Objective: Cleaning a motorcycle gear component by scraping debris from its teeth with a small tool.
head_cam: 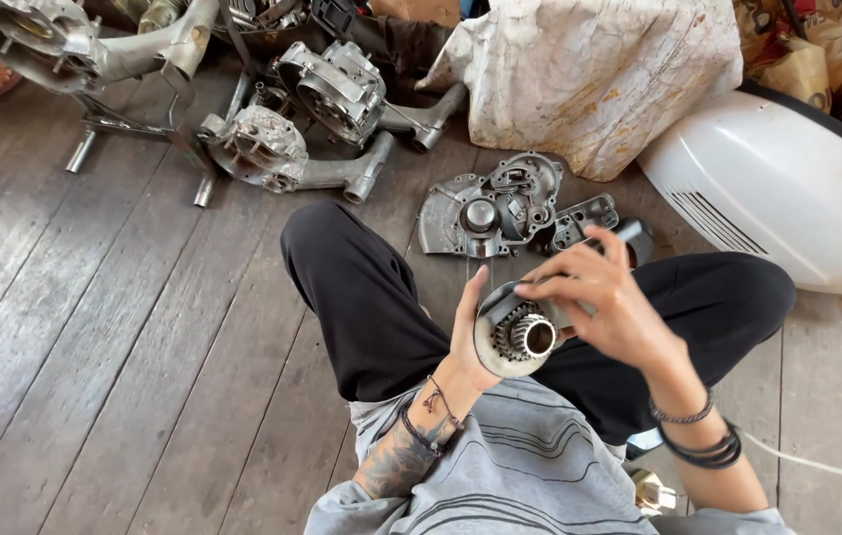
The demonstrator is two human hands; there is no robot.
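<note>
**Gear part held over the lap, loose grip from above**

I'm looking down at my own crossed legs on the wooden plank floor point(124, 327), and the big white scooter body panel point(778, 188) sits far right. Grey engine casings point(500, 208) lie just beyond my knees, more of them far left.

My left hand point(471, 332) cups the round metal gear part point(518, 337) from the left side, thumb up along its rim. My right hand point(599, 297) comes over the top, fingers curled around the part's far end, which they hide from me.

The toothed hub and its bore face me, so its long axis runs from near to far, tilted slightly right.

The risk, as I judge it: the grip is fingertips only, so the part could slip and fall onto my leg or the planks, nicking the teeth.
</note>
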